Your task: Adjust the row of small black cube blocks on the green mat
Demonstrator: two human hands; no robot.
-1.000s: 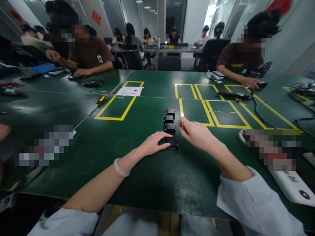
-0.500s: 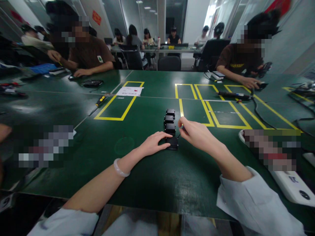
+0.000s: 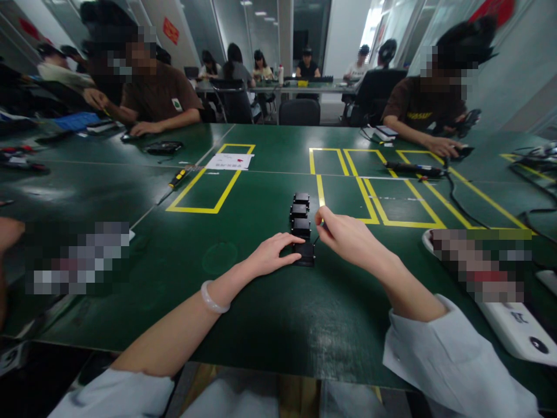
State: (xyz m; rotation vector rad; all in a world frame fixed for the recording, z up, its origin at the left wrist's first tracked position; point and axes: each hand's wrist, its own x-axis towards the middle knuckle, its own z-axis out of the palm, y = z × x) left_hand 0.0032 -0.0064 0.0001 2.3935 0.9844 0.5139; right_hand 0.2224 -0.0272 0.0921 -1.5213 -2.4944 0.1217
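Note:
Several small black blocks (image 3: 300,226) with small shiny bits on their sides stand in a row running away from me on the green table. My left hand (image 3: 274,253) reaches in from the left, its thumb and fingers closed against the nearest black block (image 3: 304,253). To the right of that block, my right hand (image 3: 342,232) is closed in a pinch on a thin dark tool (image 3: 317,239). The tool's visible end slants down toward the block's right side. Most of it is hidden by my fingers, so its kind is unclear.
Yellow tape rectangles (image 3: 216,210) mark the green table (image 3: 261,331). A yellow-and-black screwdriver (image 3: 177,179) lies left, near a white paper (image 3: 230,161). A white device (image 3: 513,331) is at right. Two people (image 3: 161,96) sit across; a black cabled tool (image 3: 415,169) lies right.
Both my hands and the black blocks stay in nearly the same place. At the far left edge, another person's hand has shifted slightly.

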